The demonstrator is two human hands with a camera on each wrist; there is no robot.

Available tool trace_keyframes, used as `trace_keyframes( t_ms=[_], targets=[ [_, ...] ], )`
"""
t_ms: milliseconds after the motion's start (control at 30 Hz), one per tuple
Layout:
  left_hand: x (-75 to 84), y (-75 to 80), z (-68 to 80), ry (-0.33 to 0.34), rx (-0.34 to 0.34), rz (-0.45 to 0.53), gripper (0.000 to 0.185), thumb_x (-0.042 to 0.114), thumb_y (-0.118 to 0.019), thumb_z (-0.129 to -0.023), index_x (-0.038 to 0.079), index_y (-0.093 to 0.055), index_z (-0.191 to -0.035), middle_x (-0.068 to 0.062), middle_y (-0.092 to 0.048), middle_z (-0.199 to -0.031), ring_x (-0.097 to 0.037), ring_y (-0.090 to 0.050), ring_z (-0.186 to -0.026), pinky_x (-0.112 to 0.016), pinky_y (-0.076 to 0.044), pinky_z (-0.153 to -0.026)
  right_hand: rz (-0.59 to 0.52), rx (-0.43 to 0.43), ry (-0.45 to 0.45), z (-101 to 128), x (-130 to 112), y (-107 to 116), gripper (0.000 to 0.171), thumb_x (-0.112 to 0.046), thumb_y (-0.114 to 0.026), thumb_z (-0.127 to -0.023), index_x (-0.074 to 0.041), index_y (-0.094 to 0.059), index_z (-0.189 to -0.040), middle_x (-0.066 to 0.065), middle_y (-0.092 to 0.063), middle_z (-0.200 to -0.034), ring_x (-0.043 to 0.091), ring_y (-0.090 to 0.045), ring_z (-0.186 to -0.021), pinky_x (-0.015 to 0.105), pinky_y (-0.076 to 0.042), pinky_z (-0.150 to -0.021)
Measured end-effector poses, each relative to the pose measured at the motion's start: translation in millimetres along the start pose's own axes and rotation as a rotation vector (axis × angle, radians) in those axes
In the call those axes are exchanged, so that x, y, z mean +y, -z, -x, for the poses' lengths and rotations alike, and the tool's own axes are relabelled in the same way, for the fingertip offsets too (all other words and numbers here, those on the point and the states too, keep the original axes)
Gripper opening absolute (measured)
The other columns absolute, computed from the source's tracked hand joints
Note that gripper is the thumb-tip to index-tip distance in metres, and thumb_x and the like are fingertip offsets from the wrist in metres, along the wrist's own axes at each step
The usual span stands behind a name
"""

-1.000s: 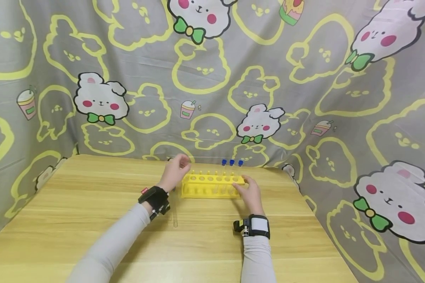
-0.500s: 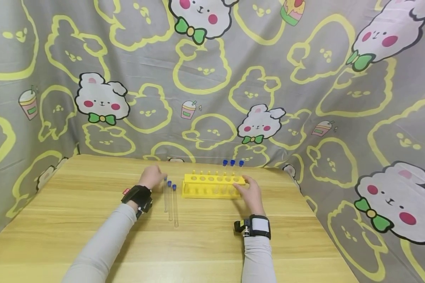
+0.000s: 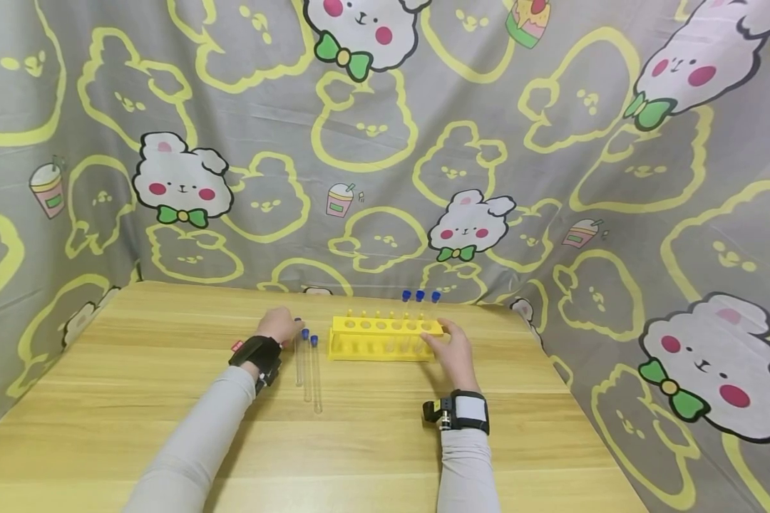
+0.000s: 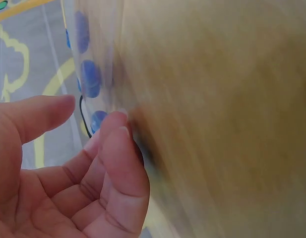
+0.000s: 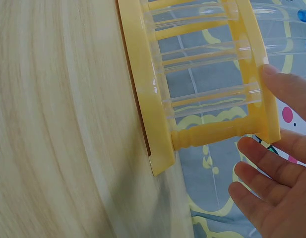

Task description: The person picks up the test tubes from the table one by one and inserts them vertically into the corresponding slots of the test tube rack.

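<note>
head view: shifted left since a second ago, the left hand (image 3: 279, 325) is curling loosely, holding nothing, beside three capped tubes (image 3: 306, 367) on the table (image 3: 359, 442); rightward, the yellow rack (image 3: 385, 332) is staying pinched by the right hand (image 3: 454, 350)

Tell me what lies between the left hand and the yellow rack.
Three blue-capped tubes, seen in the head view, lie between the left hand and the yellow rack.

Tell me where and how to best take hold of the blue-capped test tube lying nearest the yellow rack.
Probably just below its cap, pinched across its width from above: this slim test tube lies on the table, cap toward the curtain, and a neighbouring tube lies close on its left.
</note>
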State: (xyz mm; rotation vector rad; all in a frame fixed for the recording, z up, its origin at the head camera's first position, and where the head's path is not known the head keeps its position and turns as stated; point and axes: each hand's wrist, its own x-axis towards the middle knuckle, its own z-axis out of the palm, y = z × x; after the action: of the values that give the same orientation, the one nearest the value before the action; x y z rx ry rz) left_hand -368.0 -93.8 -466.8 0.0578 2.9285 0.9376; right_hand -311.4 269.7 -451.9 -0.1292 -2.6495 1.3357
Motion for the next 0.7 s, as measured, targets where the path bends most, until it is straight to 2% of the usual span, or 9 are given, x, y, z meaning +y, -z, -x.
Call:
trace_keyframes(
  t_ms=[433,700],
  targets=[
    [-7.4,0.1,-6.6,0.015,-0.008,0.009,0.034,0.019,-0.057,-0.084,0.011,-0.054,-0.052,0.002,-0.048,-0.04,-0.012,-0.047,-0.036,-0.022,-0.035,-0.042,-0.004,0.003,-0.004,0.3,-1.2,-0.2,0.067,-0.036,-0.068,-0.089,-0.007,-0.043,-0.144,0.021,-0.044,-0.146,0.04,-0.038,-0.138,0.056,-0.034,-0.113],
    [-6.2,5.2,0.4,0.044,-0.04,0.08,0.039,0.022,-0.057,-0.088,0.01,-0.055,-0.051,0.003,-0.045,-0.038,-0.009,-0.042,-0.031,-0.02,-0.032,-0.037,-0.012,0.004,0.004,0.4,-0.8,-0.5,0.066,-0.035,-0.068,-0.09,-0.007,-0.043,-0.144,0.021,-0.044,-0.146,0.039,-0.038,-0.138,0.055,-0.033,-0.114]
  ],
)
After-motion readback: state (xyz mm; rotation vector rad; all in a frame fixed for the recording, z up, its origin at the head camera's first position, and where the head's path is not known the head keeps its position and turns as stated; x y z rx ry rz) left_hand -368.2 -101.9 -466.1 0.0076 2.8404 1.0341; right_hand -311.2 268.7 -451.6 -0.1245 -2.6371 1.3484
